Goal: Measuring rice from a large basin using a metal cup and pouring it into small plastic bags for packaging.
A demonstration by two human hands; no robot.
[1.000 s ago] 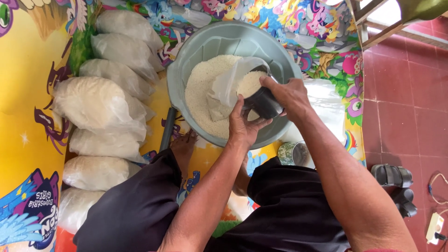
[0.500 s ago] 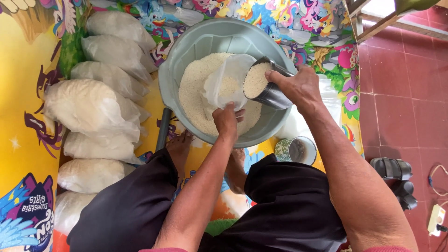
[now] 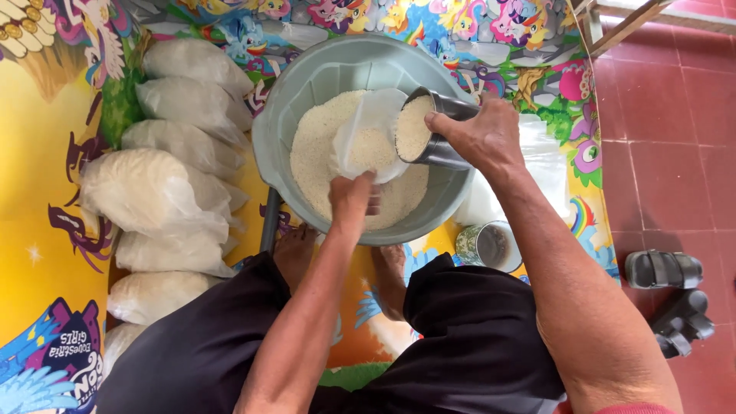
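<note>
The person sat on a bright cartoon-printed mat (image 3: pixel 46 153), mostly yellow, which covered the floor on the left and in the middle. On the right side the floor was of red tiles (image 3: pixel 667 130), and a pair of dark sandals (image 3: pixel 667 295) lay there, beside the mat.

A grey-green basin (image 3: pixel 307 77) with white rice (image 3: pixel 314 146) stood on the mat between the person's bare feet. The right hand (image 3: pixel 479 134) was clenched around a dark metal cup (image 3: pixel 429 130), full of rice and tilted toward a clear plastic bag (image 3: pixel 368 138). The left hand (image 3: pixel 353 195) gripped the lower edge of this bag, which was over the rice inside the basin.

A row of filled rice bags (image 3: pixel 153 192) lay on the mat left of the basin. A small tin (image 3: pixel 487 245) stood near the right knee.
</note>
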